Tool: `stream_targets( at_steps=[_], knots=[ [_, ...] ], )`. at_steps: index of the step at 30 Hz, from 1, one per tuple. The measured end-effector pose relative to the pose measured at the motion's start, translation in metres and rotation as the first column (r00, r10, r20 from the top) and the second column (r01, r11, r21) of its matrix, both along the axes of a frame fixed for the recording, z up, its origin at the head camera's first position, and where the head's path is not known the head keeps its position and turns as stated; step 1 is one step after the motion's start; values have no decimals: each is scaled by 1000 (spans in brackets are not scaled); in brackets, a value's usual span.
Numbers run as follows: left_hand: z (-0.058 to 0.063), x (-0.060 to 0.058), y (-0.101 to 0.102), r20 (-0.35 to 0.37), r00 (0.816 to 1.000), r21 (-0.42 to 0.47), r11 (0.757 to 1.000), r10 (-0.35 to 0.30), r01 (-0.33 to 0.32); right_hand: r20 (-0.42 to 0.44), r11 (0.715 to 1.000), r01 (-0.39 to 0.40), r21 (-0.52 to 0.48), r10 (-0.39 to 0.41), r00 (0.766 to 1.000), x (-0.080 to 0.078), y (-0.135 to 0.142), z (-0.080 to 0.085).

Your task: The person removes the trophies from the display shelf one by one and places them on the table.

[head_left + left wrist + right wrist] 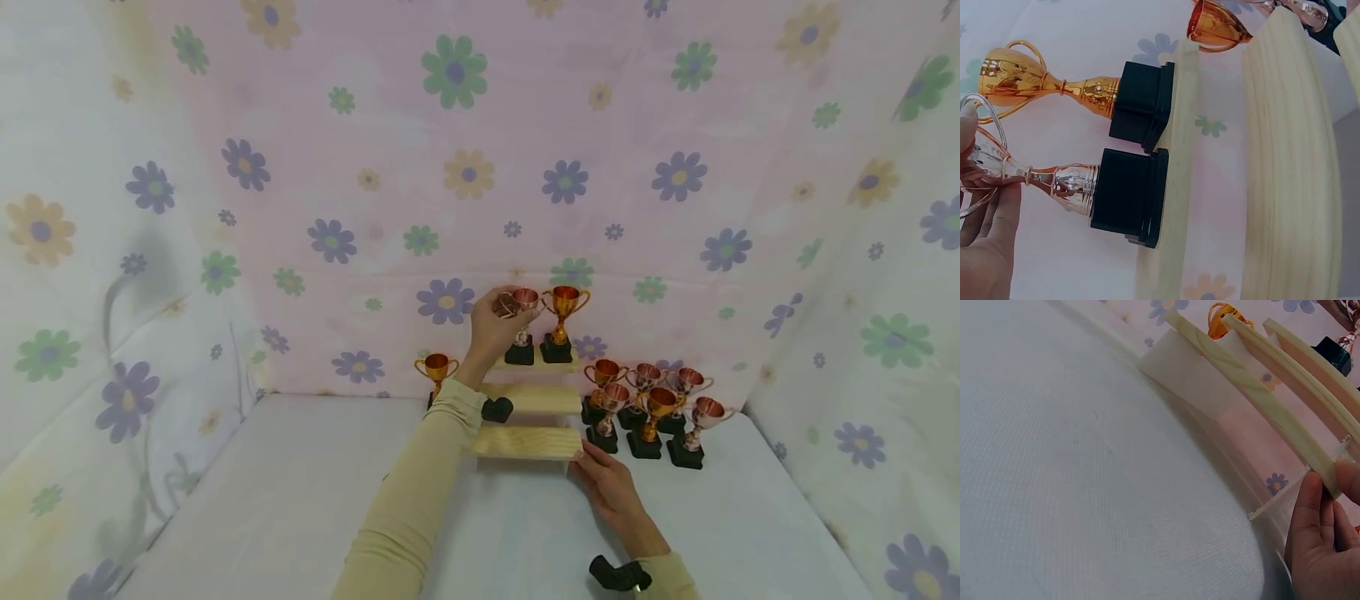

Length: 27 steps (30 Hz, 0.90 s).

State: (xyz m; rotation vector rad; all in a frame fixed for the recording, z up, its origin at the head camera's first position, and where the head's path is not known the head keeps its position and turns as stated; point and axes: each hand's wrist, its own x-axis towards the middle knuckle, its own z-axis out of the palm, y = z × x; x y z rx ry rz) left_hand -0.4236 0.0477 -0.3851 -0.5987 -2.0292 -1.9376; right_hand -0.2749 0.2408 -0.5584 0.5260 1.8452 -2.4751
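Note:
My left hand (489,335) holds a rose-gold trophy cup (1075,187) by its cup and handles. Its black base (1130,197) is on the top board (1179,169) of a three-step wooden display stand (525,442). Right beside it on that board stands a gold trophy cup (562,312). At the stand's front right corner, my right hand (609,487) pinches the lowest board (1260,403), thumb above and fingers beneath, as the right wrist view shows.
Several gold and rose-gold trophies (662,404) stand grouped on the white table (300,483) to the stand's right. Another gold trophy (437,367) is at its left, partly behind my left arm. A flowered cloth (525,125) hangs behind.

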Motion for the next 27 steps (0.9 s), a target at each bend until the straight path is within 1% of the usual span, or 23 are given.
stream_targets(
  at_steps=[4, 8, 11, 13, 16, 18, 23, 25, 27],
  knots=[
    [1, 8, -6, -31, 999, 11, 1000, -9, 9, -1, 1000, -14, -5, 14, 1000, -2, -1, 4],
    [-5, 21, -16, -71, 997, 36, 999, -12, 15, 2, 1000, -15, 2, 15, 1000, -3, 0, 3],
    [-11, 36, -31, -109, 994, 69, 997, -16, 24, 7, 1000, -12, 3, 12, 1000, 0, 0, 2],
    [-12, 47, -43, -131, 991, 102, 994, -23, 36, 7, 1000, -15, -6, 15, 1000, 1, 0, 1],
    [-16, 58, -65, -150, 989, 137, 990, -15, 36, 11, 1000, -8, -11, 8, 1000, 2, 0, 1],
    [-22, 64, -83, -141, 990, 146, 989, 2, 19, 13, 1000, -4, -11, 4, 1000, 1, -1, 0],
    [-42, 74, -127, -82, 995, 103, 994, 57, -48, 9, 1000, 3, 2, -3, 1000, -1, -2, -1],
    [-51, 78, -140, -53, 995, 83, 994, 79, -74, 4, 1000, 4, 6, -4, 1000, 0, -2, 0],
    [-59, 79, -150, -22, 994, 82, 991, 103, -101, -3, 1000, 1, 14, -1, 1000, 0, -1, 0]
  ],
)
